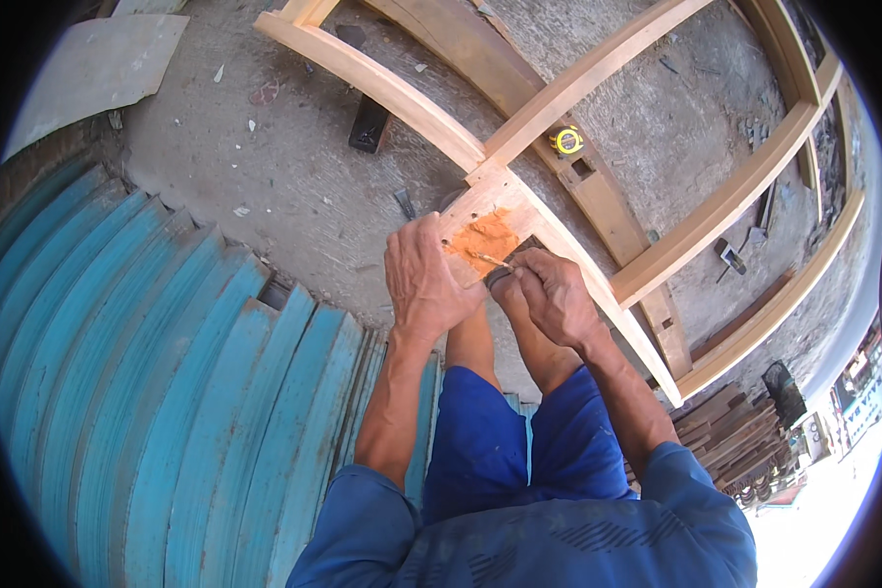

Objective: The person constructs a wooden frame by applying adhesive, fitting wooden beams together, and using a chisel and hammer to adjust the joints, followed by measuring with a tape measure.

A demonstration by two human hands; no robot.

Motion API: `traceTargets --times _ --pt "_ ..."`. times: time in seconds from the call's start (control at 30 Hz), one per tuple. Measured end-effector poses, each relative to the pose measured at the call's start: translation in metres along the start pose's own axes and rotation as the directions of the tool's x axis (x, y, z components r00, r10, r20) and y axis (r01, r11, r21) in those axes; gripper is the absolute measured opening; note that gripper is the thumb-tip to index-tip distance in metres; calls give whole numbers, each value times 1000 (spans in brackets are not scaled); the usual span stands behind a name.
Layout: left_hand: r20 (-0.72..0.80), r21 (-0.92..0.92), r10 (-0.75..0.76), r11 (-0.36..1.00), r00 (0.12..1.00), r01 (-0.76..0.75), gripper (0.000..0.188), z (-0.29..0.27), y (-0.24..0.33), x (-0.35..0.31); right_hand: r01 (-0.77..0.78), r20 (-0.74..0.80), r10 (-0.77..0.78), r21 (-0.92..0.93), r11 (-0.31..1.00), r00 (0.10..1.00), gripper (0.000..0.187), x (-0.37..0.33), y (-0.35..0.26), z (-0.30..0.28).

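A small pale wooden board lies beside the corner of a wooden frame, with a patch of orange paste spread on it. My left hand grips the board's left edge, its fingers bent over the side and its thumb by the near edge. Between the fingers of my right hand is a thin stick, pinched at one end. Its tip points left and touches the orange paste. Part of the board is hidden under both hands.
The wooden frame with crossing bars stretches to the right. A yellow tape measure sits on a brown beam. Stacked turquoise slats fill the left. A black block and small tools lie on the concrete floor.
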State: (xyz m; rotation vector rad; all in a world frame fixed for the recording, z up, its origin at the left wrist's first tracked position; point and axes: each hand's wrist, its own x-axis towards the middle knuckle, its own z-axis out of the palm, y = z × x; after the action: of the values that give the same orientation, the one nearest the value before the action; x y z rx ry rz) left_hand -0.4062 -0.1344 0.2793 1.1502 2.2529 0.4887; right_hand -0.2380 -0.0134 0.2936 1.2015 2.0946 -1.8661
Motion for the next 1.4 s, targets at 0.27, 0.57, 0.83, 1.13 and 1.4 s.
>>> traceTargets --times 0.27,0.57,0.83,1.13,1.4 --pt "-222 38 -413 901 883 431 94 64 -113 -43 -195 -25 198 112 974 980 12 -23 19 6" --pt "-208 0 -855 486 476 874 97 127 -316 -33 -395 -39 399 90 914 916 11 -73 108 45" --pt "-192 237 -819 496 541 835 102 127 -376 28 -504 -72 510 94 859 857 13 -46 109 30" --pt "-228 -222 -929 341 291 914 104 132 -420 35 -448 -105 455 84 890 885 15 -40 118 16" --pt "-281 -484 -932 344 229 805 115 51 -496 129 -395 -184 455 289 872 871 15 -22 100 -14"
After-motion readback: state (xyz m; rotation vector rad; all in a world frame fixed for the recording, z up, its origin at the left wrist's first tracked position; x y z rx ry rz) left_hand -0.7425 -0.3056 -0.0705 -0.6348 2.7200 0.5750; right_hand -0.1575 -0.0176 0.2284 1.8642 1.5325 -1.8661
